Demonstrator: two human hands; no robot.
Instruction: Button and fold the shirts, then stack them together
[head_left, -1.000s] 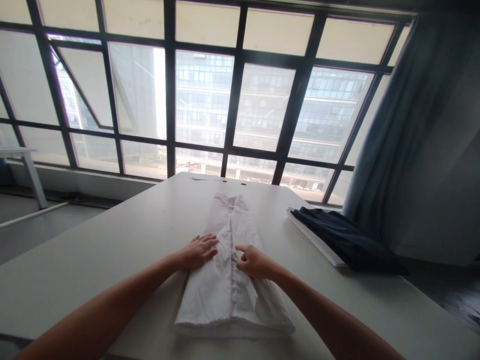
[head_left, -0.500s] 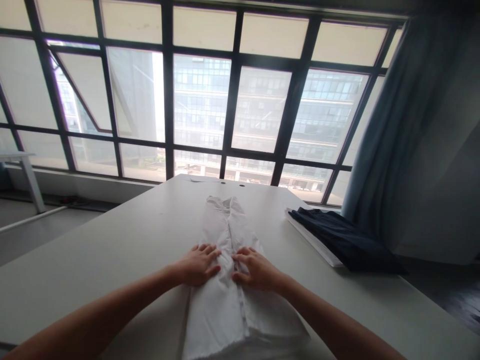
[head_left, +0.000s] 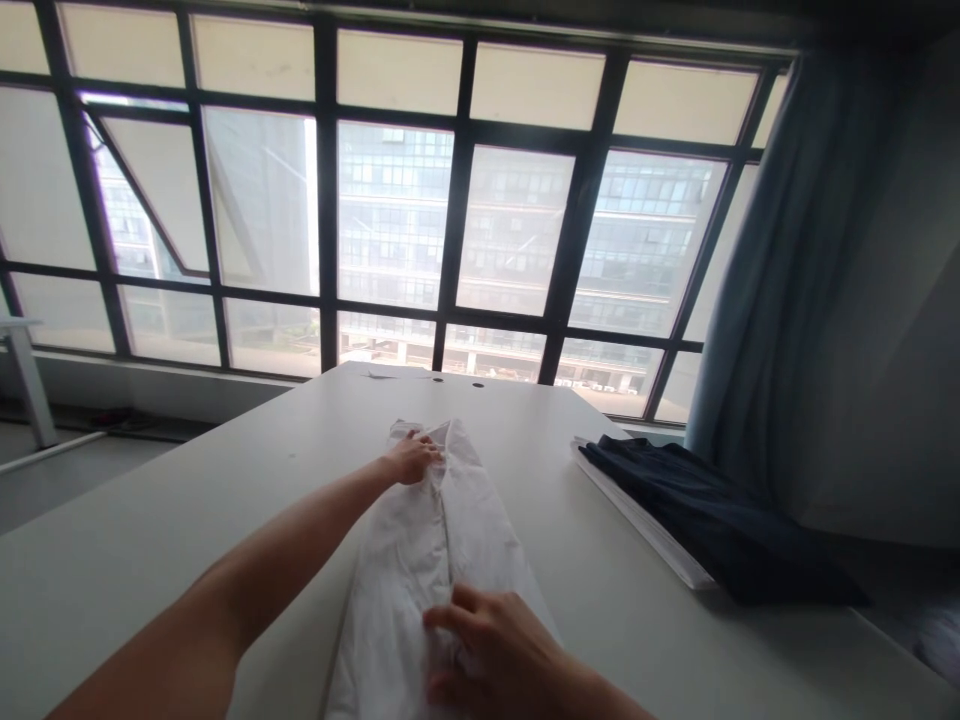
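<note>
A white garment lies lengthwise on the white table, folded long and narrow, with a seam or opening down its middle and its collar-like end away from me. Near that far end my left hand rests on the cloth, fingers spread. My right hand is over the near part, just right of the middle line, its fingers bent and apart and partly blurred. Whether its fingertips touch the cloth is hard to tell.
On the right of the white table lies a dark folded cloth on top of white ones. Windows stand beyond the far edge, a curtain at right. Another table's leg shows at far left.
My left hand has slid forward to the garment's far end. My right hand has come back toward me. The garment's near part has shifted nearer and looks narrower.
</note>
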